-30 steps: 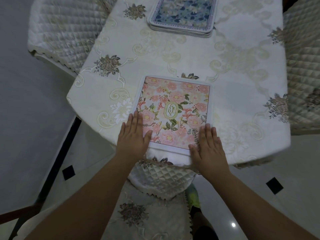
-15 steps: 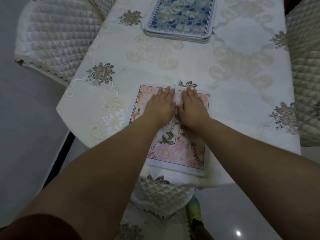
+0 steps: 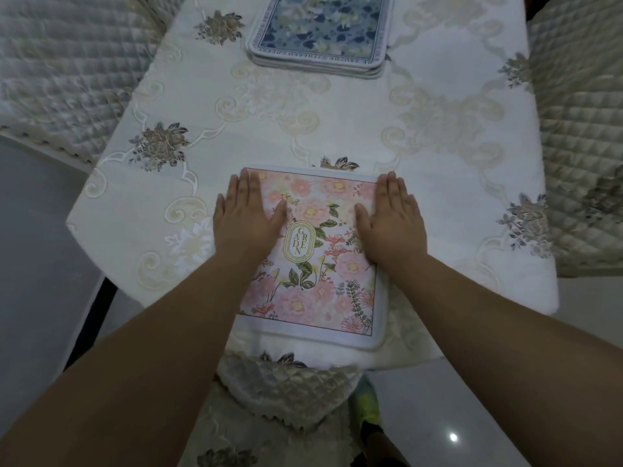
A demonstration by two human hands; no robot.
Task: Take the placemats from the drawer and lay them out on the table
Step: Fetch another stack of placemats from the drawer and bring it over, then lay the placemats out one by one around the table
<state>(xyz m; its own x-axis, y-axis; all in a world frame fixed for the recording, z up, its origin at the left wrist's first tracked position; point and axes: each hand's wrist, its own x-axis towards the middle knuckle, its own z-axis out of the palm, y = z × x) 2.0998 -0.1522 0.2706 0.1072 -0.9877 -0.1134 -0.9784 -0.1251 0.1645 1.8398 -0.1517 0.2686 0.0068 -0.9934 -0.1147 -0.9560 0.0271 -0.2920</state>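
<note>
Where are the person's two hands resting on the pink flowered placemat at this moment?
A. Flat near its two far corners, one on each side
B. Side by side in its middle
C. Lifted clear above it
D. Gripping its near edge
A: the left hand and right hand lie flat with straight fingers, spread apart toward the far corners of the pink placemat.

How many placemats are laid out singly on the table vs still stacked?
1 laid out: the pink floral placemat at the near edge, under the left hand and right hand. The rest sit in the blue stack at the far end; its count is unclear.
</note>
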